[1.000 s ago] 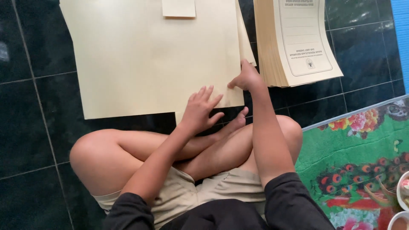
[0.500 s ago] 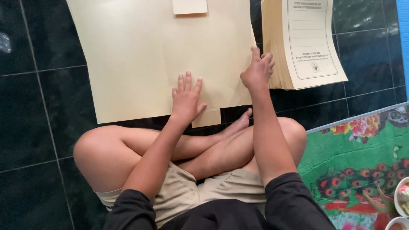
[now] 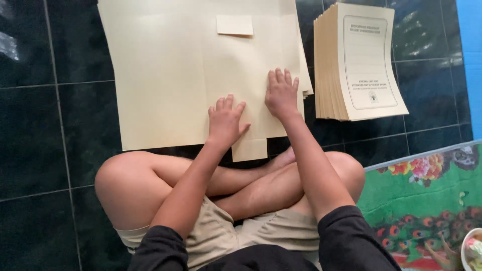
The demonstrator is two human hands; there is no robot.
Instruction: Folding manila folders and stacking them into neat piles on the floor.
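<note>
A large cream unfolded paper sheet [image 3: 165, 75] with tabs lies flat on the dark tiled floor in front of my crossed legs. My left hand [image 3: 226, 120] rests palm down on its lower middle, fingers spread, holding nothing. Just to the right and a little farther up, my right hand [image 3: 281, 93] presses flat on the sheet near its right edge. A small tab [image 3: 235, 24] sits near the sheet's far edge and another tab [image 3: 249, 149] sticks out at the near edge.
A thick stack of folded cream printed folders [image 3: 359, 62] stands on the floor to the right of the sheet. A green flowered mat [image 3: 427, 195] covers the floor at lower right, with a bowl's rim [image 3: 464, 253] at its corner.
Both hands have slid forward onto the sheet: the right hand moved from its right edge inward, the left from the near edge up, and both now lie flat.
</note>
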